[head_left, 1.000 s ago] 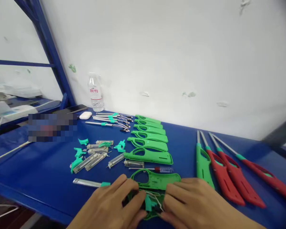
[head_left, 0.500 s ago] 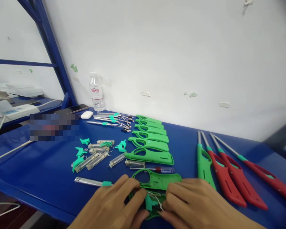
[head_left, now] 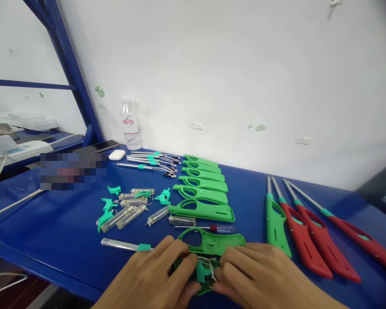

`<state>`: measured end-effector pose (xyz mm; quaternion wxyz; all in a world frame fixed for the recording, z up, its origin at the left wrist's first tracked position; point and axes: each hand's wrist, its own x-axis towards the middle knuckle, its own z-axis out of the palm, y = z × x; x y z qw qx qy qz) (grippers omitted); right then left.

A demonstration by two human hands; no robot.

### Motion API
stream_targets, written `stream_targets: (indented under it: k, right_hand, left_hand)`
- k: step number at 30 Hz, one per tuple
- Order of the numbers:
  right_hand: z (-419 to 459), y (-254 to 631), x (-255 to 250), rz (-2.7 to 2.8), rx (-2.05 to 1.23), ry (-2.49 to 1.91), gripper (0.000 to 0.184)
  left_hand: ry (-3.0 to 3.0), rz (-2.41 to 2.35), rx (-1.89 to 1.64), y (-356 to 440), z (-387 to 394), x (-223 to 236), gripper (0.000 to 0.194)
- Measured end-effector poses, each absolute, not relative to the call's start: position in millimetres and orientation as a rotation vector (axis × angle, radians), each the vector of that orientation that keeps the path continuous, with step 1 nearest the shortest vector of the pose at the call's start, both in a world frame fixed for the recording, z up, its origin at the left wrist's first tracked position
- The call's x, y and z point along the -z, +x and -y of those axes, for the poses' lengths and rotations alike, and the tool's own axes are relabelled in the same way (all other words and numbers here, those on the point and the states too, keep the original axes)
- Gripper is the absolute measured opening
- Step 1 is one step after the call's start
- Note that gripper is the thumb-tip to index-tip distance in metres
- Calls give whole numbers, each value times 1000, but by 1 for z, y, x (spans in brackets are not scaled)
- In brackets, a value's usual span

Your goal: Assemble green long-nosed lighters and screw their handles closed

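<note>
Both hands work at the near edge of the blue table. My left hand and my right hand pinch an open green lighter shell from either side. Between the fingertips sit a teal trigger piece and thin white wires. A metal nozzle tube with a teal collar runs out to the left from under my left hand. A small screwdriver with a red and clear handle lies just beyond the shell.
Several green shell halves lie in a row behind. Metal tubes, clear gas cartridges and teal triggers lie to the left. Finished green and red lighters lie at right. A water bottle, earbud case and phone stand by the wall.
The view has shifted slightly right and settled. My right fingertips have crept a little left over the wires. The shell stays in place.
</note>
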<state>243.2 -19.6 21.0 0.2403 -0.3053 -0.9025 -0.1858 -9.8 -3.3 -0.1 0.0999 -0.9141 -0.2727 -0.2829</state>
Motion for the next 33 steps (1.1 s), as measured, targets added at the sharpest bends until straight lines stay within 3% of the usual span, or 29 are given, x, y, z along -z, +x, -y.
stream_targets:
  k: [33]
  right_hand:
    - [29,255,-31,2581,420,-854,39]
  left_hand:
    - [-2827,860,737,-12,2,3,32]
